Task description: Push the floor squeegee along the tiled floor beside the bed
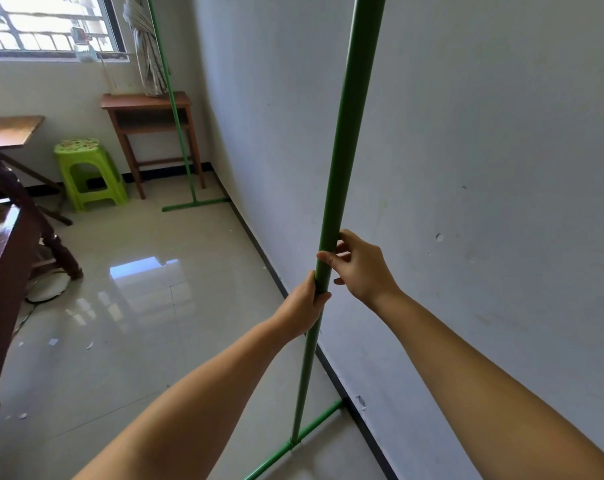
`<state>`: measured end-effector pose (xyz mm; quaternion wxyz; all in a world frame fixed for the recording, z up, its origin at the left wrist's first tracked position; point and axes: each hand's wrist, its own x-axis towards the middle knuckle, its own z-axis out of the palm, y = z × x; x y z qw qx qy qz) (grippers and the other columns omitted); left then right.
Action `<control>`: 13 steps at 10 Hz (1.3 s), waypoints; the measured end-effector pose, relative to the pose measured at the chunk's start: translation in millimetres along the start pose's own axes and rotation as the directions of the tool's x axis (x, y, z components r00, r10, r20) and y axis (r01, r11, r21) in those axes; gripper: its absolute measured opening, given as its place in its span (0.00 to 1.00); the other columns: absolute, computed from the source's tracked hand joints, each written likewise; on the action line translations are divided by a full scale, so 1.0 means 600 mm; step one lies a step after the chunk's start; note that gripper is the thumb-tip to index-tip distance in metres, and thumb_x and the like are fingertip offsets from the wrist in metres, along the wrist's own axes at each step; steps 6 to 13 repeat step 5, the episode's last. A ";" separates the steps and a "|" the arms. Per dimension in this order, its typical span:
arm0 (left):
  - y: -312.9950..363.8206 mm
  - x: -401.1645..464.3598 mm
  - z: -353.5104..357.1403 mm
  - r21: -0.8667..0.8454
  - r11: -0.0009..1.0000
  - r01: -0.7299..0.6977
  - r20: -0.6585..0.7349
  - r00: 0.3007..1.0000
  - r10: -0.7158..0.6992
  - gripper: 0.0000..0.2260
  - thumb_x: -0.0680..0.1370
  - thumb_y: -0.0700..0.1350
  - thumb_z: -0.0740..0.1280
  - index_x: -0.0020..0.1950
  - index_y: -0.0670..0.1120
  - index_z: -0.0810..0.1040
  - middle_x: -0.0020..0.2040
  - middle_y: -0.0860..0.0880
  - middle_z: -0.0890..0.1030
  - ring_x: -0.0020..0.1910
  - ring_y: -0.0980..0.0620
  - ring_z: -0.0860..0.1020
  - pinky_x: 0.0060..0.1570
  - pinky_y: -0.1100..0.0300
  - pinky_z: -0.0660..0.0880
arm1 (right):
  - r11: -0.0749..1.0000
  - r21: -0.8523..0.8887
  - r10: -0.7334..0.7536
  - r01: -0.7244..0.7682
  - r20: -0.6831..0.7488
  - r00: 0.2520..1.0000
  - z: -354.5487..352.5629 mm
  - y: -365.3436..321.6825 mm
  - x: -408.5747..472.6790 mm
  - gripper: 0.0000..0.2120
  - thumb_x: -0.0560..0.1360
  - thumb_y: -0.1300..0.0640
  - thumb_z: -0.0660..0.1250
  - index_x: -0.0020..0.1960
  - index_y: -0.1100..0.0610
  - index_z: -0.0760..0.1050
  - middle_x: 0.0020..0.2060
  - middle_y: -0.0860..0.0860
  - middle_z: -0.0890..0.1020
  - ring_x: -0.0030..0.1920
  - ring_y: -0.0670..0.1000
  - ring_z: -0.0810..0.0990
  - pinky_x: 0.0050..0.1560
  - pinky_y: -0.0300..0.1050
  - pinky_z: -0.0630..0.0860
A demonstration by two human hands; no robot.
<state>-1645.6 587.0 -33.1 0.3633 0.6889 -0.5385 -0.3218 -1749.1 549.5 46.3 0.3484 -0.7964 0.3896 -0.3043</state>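
Observation:
The green floor squeegee's long handle (345, 133) stands almost upright close to the white wall. Its crossbar head (311, 429) rests on the glossy tiled floor (137, 323) against the black skirting. My left hand (305, 303) is wrapped around the handle at mid height. Just above it, my right hand (361, 268) holds the handle from the wall side, with fingertips and thumb pinching it. The dark wooden bed frame (13, 271) runs along the left edge of the view.
A second green pole with a crossbar foot (195, 204) stands by the far wall, in front of a small wooden table (148, 112). A lime-green plastic stool (89, 174) sits beside it. A cable (34, 299) and small paper scraps (89, 345) lie on the floor near the bed.

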 end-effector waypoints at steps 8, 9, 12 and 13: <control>-0.011 -0.053 -0.021 -0.063 0.998 -0.006 -0.012 1.000 0.006 0.27 0.76 0.43 0.62 0.71 0.49 0.54 0.64 0.42 0.74 0.62 0.47 0.74 0.60 0.54 0.74 | 0.996 0.046 -0.073 0.076 -0.055 0.996 -0.074 -0.038 -0.043 0.28 0.71 0.47 0.65 0.67 0.51 0.61 0.64 0.55 0.75 0.62 0.51 0.76 0.62 0.44 0.72; -0.011 -0.053 -0.021 -0.063 0.998 -0.006 -0.012 1.000 0.006 0.27 0.76 0.43 0.62 0.71 0.49 0.54 0.64 0.42 0.74 0.62 0.47 0.74 0.60 0.54 0.74 | 0.996 0.046 -0.073 0.076 -0.055 0.996 -0.074 -0.038 -0.043 0.28 0.71 0.47 0.65 0.67 0.51 0.61 0.64 0.55 0.75 0.62 0.51 0.76 0.62 0.44 0.72; -0.011 -0.053 -0.021 -0.063 0.998 -0.006 -0.012 1.000 0.006 0.27 0.76 0.43 0.62 0.71 0.49 0.54 0.64 0.42 0.74 0.62 0.47 0.74 0.60 0.54 0.74 | 0.996 0.046 -0.073 0.076 -0.055 0.996 -0.074 -0.038 -0.043 0.28 0.71 0.47 0.65 0.67 0.51 0.61 0.64 0.55 0.75 0.62 0.51 0.76 0.62 0.44 0.72; -0.011 -0.053 -0.021 -0.063 0.998 -0.006 -0.012 1.000 0.006 0.27 0.76 0.43 0.62 0.71 0.49 0.54 0.64 0.42 0.74 0.62 0.47 0.74 0.60 0.54 0.74 | 0.996 0.046 -0.073 0.076 -0.055 0.996 -0.074 -0.038 -0.043 0.28 0.71 0.47 0.65 0.67 0.51 0.61 0.64 0.55 0.75 0.62 0.51 0.76 0.62 0.44 0.72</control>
